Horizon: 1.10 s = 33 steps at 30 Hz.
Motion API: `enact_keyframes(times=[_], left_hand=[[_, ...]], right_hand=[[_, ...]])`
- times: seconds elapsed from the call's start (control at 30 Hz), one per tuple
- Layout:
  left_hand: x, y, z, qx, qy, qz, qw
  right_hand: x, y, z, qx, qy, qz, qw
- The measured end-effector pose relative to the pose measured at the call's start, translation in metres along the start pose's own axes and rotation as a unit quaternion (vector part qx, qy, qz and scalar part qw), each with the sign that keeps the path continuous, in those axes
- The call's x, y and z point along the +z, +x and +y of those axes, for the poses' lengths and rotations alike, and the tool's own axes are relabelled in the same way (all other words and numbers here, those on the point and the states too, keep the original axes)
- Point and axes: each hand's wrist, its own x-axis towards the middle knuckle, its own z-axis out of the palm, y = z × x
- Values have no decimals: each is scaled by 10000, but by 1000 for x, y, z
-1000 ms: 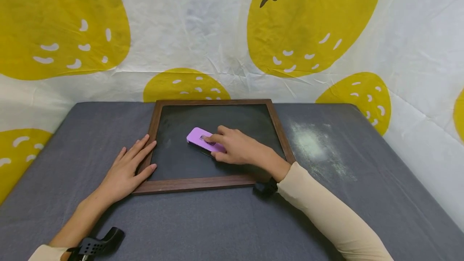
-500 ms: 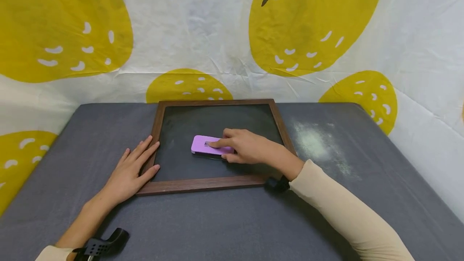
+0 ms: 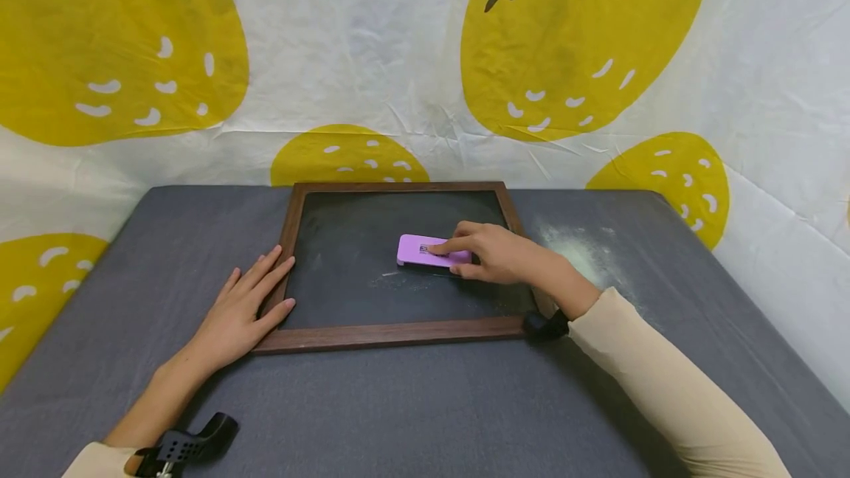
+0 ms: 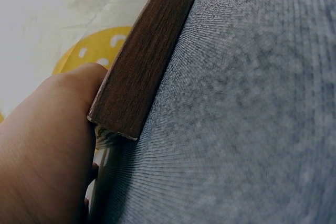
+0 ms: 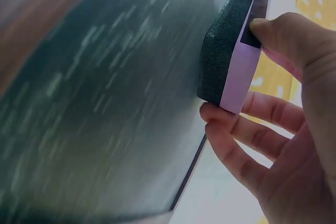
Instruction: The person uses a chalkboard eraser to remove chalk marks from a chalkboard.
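A purple chalkboard eraser (image 3: pixel 415 250) with a dark felt underside (image 5: pixel 223 43) is gripped by my right hand (image 3: pixel 501 253), thumb and fingers at its sides. It lies over the right half of a small blackboard (image 3: pixel 352 301) with a brown wooden frame. Faint chalk smears (image 3: pixel 398 281) show on the board just in front of the eraser. My left hand (image 3: pixel 242 305) rests with straight, spread fingers on the frame's left side. In the left wrist view, the frame's corner (image 4: pixel 131 72) stands beside the left hand (image 4: pixel 47 145).
A grey cloth (image 3: pixel 398 411) covers the table under the board. Pale chalk dust (image 3: pixel 581 257) marks the cloth to the board's right. Behind the table hangs a white curtain (image 3: pixel 372 57) printed with yellow fruit shapes.
My right hand has slid the eraser rightward across the board, its angle turning more level. Chalk smears now show where it was. The left hand stays on the frame.
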Motion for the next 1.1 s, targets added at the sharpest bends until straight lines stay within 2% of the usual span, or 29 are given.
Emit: enact_keyframes(times=[0.27, 0.47, 0.57, 0.8, 0.93, 1.1], left_hand=[[-3, 2, -2, 80, -39, -27, 10000], [-3, 2, -2, 61, -33, -35, 10000], [-4, 2, -2, 56, -27, -32, 10000], [-3, 0, -3, 54, -5, -23, 10000], [-1, -1, -2, 63, 2, 5, 10000], [2, 0, -1, 103, -9, 40, 9999]], right_hand=[[-3, -27, 17, 556, -209, 395, 9975], [4, -35, 7, 1364, -588, 535, 9875], [9, -34, -2, 1598, -671, 643, 9828], [21, -24, -29, 1863, -617, 959, 9759], [27, -11, -46, 1912, -588, 926, 9754], [33, 6, -60, 1571, -277, 909, 9830]])
